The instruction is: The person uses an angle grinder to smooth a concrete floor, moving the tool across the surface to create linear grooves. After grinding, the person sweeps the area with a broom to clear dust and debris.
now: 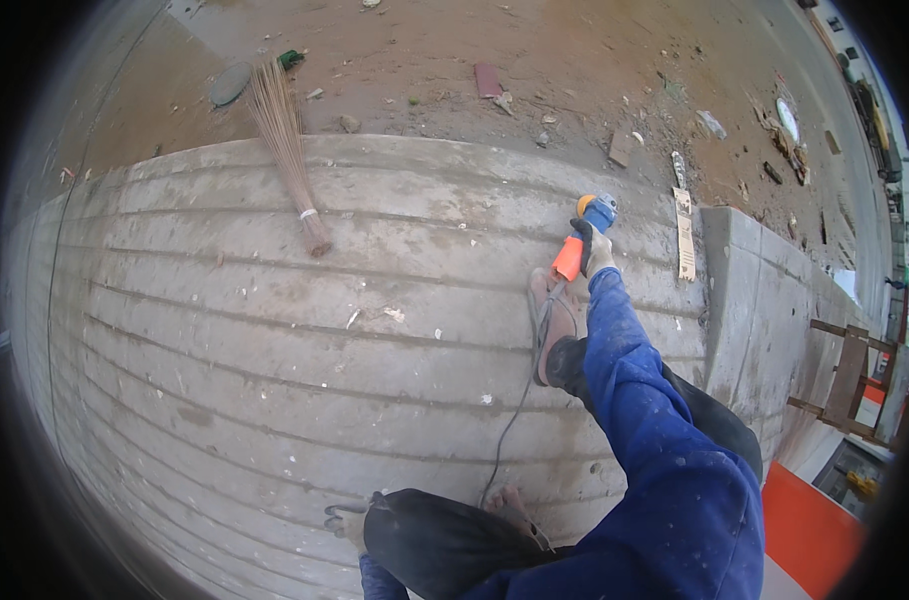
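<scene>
My gloved right hand (596, 250) is closed around a corded angle grinder (600, 212), which has a blue head, a yellow-orange disc and an orange rear part. It is out in front of my foot, over the ridged concrete steps (424, 230). A grey cord (514, 425) runs from the grinder past my sandalled foot and back beneath me. My left hand (348, 524), in a pale and dark glove, hangs beside my bent knee at the lower edge. Its fingers are stretched out, and I see nothing in them; the knee hides part of the hand.
A stick broom (286, 150) lies across the upper steps at left. Right of the grinder lies a long pale strip (684, 235). A concrete side block (749, 310) borders the steps. Wooden framing (849, 380) and an orange panel (809, 530) stand at right. Debris dots the muddy ground (404, 70) beyond.
</scene>
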Demonstrator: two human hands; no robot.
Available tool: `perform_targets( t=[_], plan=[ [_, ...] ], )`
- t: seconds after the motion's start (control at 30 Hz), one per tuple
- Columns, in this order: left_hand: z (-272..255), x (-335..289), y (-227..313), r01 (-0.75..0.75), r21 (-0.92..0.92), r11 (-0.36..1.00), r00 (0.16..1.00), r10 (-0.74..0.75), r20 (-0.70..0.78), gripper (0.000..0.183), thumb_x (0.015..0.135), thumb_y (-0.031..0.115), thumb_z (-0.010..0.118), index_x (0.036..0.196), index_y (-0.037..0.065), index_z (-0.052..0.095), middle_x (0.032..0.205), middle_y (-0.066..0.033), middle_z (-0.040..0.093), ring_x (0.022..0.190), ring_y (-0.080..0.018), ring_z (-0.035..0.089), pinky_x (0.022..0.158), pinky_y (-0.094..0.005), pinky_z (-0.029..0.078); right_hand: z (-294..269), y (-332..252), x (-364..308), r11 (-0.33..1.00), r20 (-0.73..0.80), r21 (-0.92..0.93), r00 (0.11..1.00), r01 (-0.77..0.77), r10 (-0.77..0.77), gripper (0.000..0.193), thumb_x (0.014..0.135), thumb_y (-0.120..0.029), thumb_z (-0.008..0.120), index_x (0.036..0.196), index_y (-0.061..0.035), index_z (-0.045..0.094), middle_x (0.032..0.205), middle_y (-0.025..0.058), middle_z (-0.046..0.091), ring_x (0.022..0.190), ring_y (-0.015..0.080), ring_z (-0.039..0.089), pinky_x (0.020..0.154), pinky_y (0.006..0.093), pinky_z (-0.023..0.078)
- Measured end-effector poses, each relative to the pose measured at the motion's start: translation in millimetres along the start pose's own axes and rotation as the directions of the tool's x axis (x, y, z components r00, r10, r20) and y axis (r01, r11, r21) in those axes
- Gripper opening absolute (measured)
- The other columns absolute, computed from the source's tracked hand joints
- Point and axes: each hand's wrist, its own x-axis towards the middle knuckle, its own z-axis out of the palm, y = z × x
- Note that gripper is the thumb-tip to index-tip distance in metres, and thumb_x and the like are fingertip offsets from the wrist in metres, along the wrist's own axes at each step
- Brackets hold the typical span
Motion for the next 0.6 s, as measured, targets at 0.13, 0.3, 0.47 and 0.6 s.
perform_targets(
  t=[0.13,0.3,0.47,0.6],
  plan=[
    [0.8,-0.3,-2.3,0.006,0.021,1.000,1.000,-0.006,-0.001,0.133,0.073,0.056,0.087,0.163,-0.002,0.009,0.162,-0.0426,0.016,0.150,-0.0599,0.022,0.110,-0.0667,0.043,51.2,-2.1,-10.2,0.951,0.176,-0.275,0.980,0.139,-0.092,0.030,0.082,-0.016,0.083,0.104,0.0023,0.076,0.084,0.0142,0.071,0.068,0.0271,0.070,0.062,0.0402,0.058],
    [0.5,0.7,-1.5,0.006,0.033,0.999,1.000,-0.006,0.004,0.134,0.072,0.056,0.087,0.163,-0.003,0.008,0.161,-0.0435,0.015,0.150,-0.0610,0.021,0.110,-0.0670,0.042,155.1,19.5,-81.3,0.961,0.312,-0.265,0.937,-0.073,0.158,0.031,0.079,-0.019,0.087,0.095,0.0027,0.071,0.079,0.0114,0.072,0.062,0.0206,0.069,0.056,0.0361,0.056],
    [-0.5,5.2,-5.7,-0.018,0.027,0.999,1.000,0.018,0.000,0.135,0.072,0.057,0.087,0.163,-0.003,0.007,0.161,-0.0443,0.014,0.149,-0.0622,0.020,0.111,-0.0674,0.042,216.8,62.2,-166.8,0.888,0.385,-0.459,0.903,0.009,0.190,0.035,0.073,-0.020,0.090,0.094,0.0013,0.072,0.081,0.0091,0.072,0.063,0.0190,0.068,0.057,0.0349,0.055],
    [1.3,9.4,-13.1,-0.052,-0.004,0.999,0.999,0.052,-0.003,0.136,0.072,0.058,0.087,0.163,-0.004,0.007,0.161,-0.0449,0.014,0.149,-0.0631,0.019,0.111,-0.0677,0.041,200.3,70.8,-189.3,0.845,0.423,-0.529,0.887,0.074,0.187,0.039,0.071,-0.029,0.088,0.090,0.0021,0.074,0.081,0.0102,0.074,0.067,0.0193,0.071,0.062,0.0342,0.057]
  ],
)
